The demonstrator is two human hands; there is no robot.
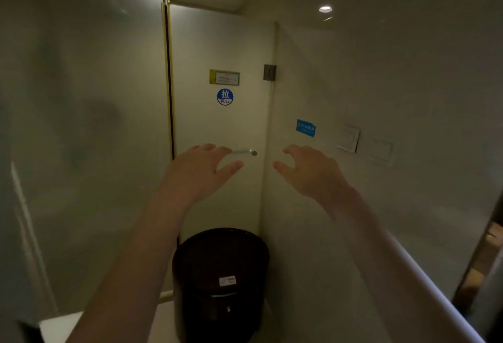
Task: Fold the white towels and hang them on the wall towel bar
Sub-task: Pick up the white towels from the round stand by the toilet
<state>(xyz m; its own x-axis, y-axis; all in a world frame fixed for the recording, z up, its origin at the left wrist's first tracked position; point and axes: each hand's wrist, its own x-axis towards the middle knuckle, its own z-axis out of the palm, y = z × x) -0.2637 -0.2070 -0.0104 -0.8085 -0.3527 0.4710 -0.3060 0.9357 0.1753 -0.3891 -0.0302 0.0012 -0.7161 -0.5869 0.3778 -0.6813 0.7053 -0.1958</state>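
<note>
Empty hands raised at a door (pixel 217 43), no towel in sight.

Head view: the left hand (pixel 200 172) hovers at the left end of the door handle (pixel 245 152), fingers spread, loosely bent, gripping nothing. The right hand (pixel 310 170), equally wide and empty, hangs right of the handle, probably to pull, as the PULL sticker (pixel 225 97) above it asks. A bin (pixel 220 282) stands below. The towels and towel bar are not in view.

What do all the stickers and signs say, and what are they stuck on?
"拉 PULL": round blue sticker on the door.
Yellow-green label above it on the door: too small to read.
Blue rectangular sticker on the right wall: too blurred to read.
White label on the dark bin: too blurred to read.
</note>
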